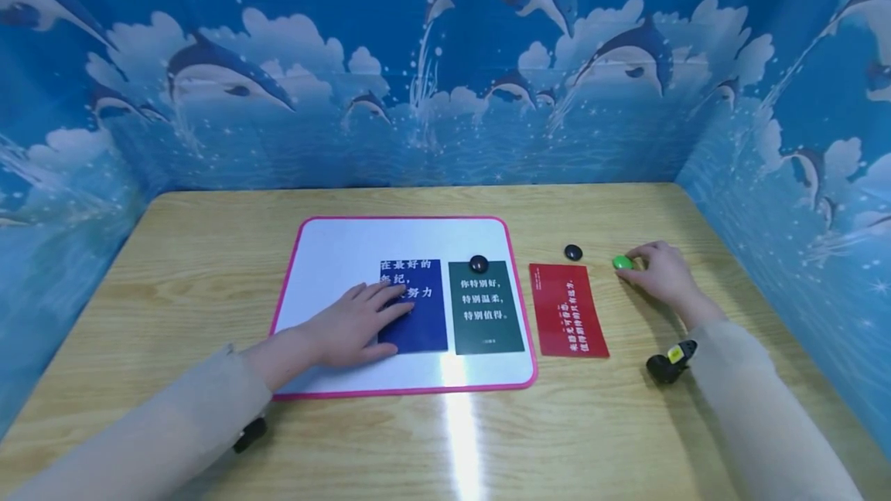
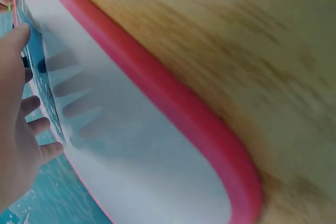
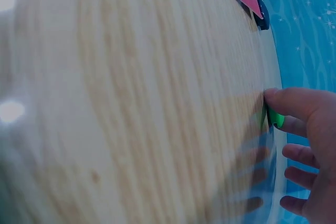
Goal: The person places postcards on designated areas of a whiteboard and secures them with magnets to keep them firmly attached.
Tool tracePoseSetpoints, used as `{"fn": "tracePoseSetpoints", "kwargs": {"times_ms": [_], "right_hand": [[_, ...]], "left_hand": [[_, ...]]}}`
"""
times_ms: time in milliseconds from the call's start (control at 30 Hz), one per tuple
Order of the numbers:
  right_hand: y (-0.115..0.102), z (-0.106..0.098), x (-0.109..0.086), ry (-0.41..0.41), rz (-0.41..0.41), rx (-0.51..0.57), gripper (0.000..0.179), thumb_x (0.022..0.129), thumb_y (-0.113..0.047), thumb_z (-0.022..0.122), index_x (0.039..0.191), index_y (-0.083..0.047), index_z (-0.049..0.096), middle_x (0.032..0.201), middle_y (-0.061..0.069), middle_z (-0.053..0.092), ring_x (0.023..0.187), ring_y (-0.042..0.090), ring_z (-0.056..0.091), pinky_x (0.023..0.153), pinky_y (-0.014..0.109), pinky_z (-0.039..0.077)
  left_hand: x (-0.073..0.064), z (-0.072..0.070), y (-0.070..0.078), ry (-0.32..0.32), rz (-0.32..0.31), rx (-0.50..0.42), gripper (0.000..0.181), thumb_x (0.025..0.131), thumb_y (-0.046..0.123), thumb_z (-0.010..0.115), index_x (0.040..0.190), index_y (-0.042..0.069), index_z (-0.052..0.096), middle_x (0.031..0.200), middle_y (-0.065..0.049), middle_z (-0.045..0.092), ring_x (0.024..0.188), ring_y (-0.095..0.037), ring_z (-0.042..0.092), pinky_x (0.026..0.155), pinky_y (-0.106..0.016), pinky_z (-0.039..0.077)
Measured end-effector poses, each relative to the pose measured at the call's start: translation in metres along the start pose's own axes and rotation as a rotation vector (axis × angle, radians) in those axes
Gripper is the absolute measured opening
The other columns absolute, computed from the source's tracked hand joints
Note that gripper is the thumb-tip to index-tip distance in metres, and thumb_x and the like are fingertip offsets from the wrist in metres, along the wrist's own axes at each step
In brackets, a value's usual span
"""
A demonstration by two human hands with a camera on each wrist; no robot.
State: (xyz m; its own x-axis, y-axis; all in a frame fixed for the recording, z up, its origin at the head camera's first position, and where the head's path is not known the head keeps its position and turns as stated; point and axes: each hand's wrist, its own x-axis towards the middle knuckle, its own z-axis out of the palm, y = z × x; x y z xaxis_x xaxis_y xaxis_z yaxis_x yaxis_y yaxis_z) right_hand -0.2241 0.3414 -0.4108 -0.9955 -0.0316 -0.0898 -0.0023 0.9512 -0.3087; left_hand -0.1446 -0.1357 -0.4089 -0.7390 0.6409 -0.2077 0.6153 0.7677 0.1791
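My left hand [image 1: 358, 325] lies with fingers spread over the blue card [image 1: 425, 335] with white writing, covering part of its text. That card is on a white board [image 1: 341, 242] with a pink rim. Beside it on the board is a dark green card [image 1: 487, 331], with a round black magnet [image 1: 478, 264] at its top edge. At the right of the table my right hand [image 1: 660, 275] pinches a round green magnet [image 1: 622, 262] between thumb and index finger. In the right wrist view the green magnet [image 3: 276, 118] shows between those fingertips, the other fingers loosely extended.
A red card [image 1: 567, 311] with white writing lies on the wooden table [image 1: 585, 431], just right of the board. A second black magnet [image 1: 573, 252] sits behind it. A blue dolphin-print curtain [image 1: 445, 138] encloses the table's back and sides.
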Motion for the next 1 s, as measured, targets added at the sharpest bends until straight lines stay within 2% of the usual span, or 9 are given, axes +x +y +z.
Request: {"fn": "tracePoseSetpoints", "kwargs": {"times_ms": [133, 367, 467, 633, 800, 900, 1000], "right_hand": [[0.001, 0.001, 0.000, 0.009, 0.008, -0.001, 0.048, 0.087, -0.026, 0.061, 0.116, 0.011, 0.056, 0.122, 0.036, 0.041, 0.113, 0.052, 0.036, 0.096, 0.062, 0.031], [-0.001, 0.001, 0.000, 0.018, 0.024, -0.009, 0.047, 0.087, -0.027, 0.061, 0.116, 0.010, 0.057, 0.124, 0.036, 0.041, 0.115, 0.052, 0.035, 0.097, 0.063, 0.030], [-0.003, 0.000, 0.001, 0.020, 0.005, -0.009, 0.048, 0.087, -0.029, 0.062, 0.116, 0.009, 0.058, 0.125, 0.035, 0.042, 0.116, 0.052, 0.036, 0.099, 0.063, 0.029], [-0.012, -0.003, 0.001, 0.020, -0.040, -0.007, 0.049, 0.087, -0.032, 0.063, 0.116, 0.007, 0.058, 0.125, 0.034, 0.044, 0.116, 0.051, 0.038, 0.100, 0.063, 0.028], [-0.039, -0.008, 0.001, 0.007, -0.067, 0.003, 0.046, 0.086, -0.030, 0.064, 0.116, 0.005, 0.059, 0.127, 0.032, 0.043, 0.119, 0.050, 0.036, 0.100, 0.062, 0.029], [-0.066, -0.010, 0.002, -0.007, -0.092, 0.030, 0.044, 0.086, -0.027, 0.065, 0.118, 0.003, 0.059, 0.132, 0.030, 0.040, 0.124, 0.049, 0.031, 0.101, 0.062, 0.028], [-0.096, -0.009, 0.003, -0.013, -0.137, 0.048, 0.045, 0.084, -0.026, 0.067, 0.120, -0.001, 0.059, 0.135, 0.025, 0.039, 0.127, 0.044, 0.030, 0.100, 0.060, 0.034]], "left_hand": [[-0.006, -0.002, -0.001, 0.017, 0.016, 0.011, 0.063, 0.090, 0.054, 0.051, 0.144, 0.023, 0.038, 0.151, -0.007, 0.033, 0.140, -0.030, 0.030, 0.112, -0.054, 0.025], [-0.011, -0.001, 0.000, -0.012, 0.114, 0.038, 0.057, 0.091, 0.054, 0.047, 0.143, 0.030, 0.039, 0.152, -0.001, 0.034, 0.141, -0.026, 0.029, 0.113, -0.053, 0.026], [-0.011, 0.000, 0.002, 0.003, 0.158, 0.026, 0.056, 0.093, 0.051, 0.047, 0.142, 0.027, 0.040, 0.151, 0.000, 0.036, 0.141, -0.025, 0.030, 0.114, -0.048, 0.027], [-0.007, -0.001, 0.004, 0.033, 0.206, 0.009, 0.044, 0.095, 0.035, 0.051, 0.136, 0.018, 0.050, 0.142, -0.002, 0.048, 0.135, -0.023, 0.041, 0.111, -0.041, 0.034], [-0.003, 0.000, 0.005, 0.041, 0.195, 0.014, 0.036, 0.095, 0.027, 0.054, 0.130, 0.017, 0.056, 0.134, -0.002, 0.055, 0.128, -0.021, 0.048, 0.107, -0.039, 0.040], [-0.002, 0.001, 0.004, 0.044, 0.191, 0.002, 0.035, 0.095, 0.026, 0.055, 0.129, 0.018, 0.057, 0.133, -0.002, 0.056, 0.128, -0.020, 0.048, 0.106, -0.038, 0.041], [-0.001, 0.001, 0.004, 0.047, 0.196, -0.015, 0.034, 0.094, 0.025, 0.055, 0.128, 0.018, 0.058, 0.133, -0.002, 0.055, 0.127, -0.020, 0.049, 0.106, -0.038, 0.041]]}}
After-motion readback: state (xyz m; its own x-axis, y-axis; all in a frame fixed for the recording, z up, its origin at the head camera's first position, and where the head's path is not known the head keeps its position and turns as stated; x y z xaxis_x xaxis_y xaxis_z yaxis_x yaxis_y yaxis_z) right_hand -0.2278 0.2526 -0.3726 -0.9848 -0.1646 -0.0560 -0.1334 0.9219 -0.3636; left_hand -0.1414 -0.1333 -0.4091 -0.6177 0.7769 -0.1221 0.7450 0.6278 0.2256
